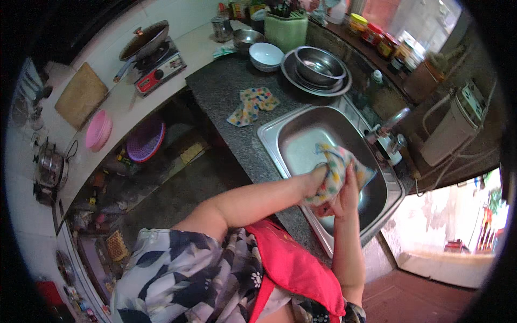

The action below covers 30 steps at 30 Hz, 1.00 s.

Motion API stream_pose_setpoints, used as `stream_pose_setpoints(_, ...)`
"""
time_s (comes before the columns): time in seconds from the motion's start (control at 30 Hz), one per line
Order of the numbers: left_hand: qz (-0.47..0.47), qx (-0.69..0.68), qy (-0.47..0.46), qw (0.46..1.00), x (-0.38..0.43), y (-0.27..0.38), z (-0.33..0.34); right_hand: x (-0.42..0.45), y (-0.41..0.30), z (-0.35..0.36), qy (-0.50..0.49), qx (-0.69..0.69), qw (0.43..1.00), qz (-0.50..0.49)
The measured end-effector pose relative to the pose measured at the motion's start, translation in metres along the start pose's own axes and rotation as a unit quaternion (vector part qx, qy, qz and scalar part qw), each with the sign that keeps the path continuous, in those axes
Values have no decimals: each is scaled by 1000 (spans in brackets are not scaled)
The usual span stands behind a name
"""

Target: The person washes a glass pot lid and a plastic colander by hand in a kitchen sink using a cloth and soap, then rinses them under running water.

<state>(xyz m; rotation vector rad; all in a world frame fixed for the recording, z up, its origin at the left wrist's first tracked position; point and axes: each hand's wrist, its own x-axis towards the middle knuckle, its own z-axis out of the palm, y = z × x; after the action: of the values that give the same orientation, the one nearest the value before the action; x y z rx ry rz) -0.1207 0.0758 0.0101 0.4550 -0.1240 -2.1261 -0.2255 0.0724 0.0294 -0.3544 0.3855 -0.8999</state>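
A white cloth with multicoloured dots (338, 165) is bunched between my two hands, above the stainless steel sink (301, 147). My left hand (317, 181) reaches in from the left and grips the cloth, which covers most of its fingers. On the near right side, my right hand (347, 196) presses around the same cloth, its fingers pointing up along the folds. A second dotted cloth (254, 105) lies crumpled on the dark stone counter (226, 87), left of the sink. The chrome faucet (389, 123) stands at the sink's right edge.
Steel basins (321, 66) and white bowls (265, 56) stand behind the sink, near a green container (286, 32). Jars (371, 34) line the ledge. Along the left counter are a gas stove (159, 72) with a lidded pan (144, 40), a cutting board (82, 95) and a pink basket (99, 130).
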Motion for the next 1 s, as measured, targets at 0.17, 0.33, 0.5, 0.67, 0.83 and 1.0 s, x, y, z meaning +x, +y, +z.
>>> stream_pose_setpoints(0.17,196,83,86,973,2,-14,-15,29,42,-43,81,-159,977,-120)
stream_pose_setpoints(0.33,288,230,225,902,-18,10,-20,45,64,-13,32,-579,729,-363)
stream_pose_setpoints(0.5,393,504,325,697,-56,44,-24,39,102,25,84,-505,825,-239)
stream_pose_setpoints(0.67,345,244,209,882,-96,65,-14,44,125,44,-43,-148,986,61)
stream_pose_setpoints(0.83,318,54,76,943,-162,73,-90,79,181,92,-95,-96,984,117)
stream_pose_setpoints(1.0,369,381,81,844,-265,132,-139,121,276,117,-72,-152,982,88)
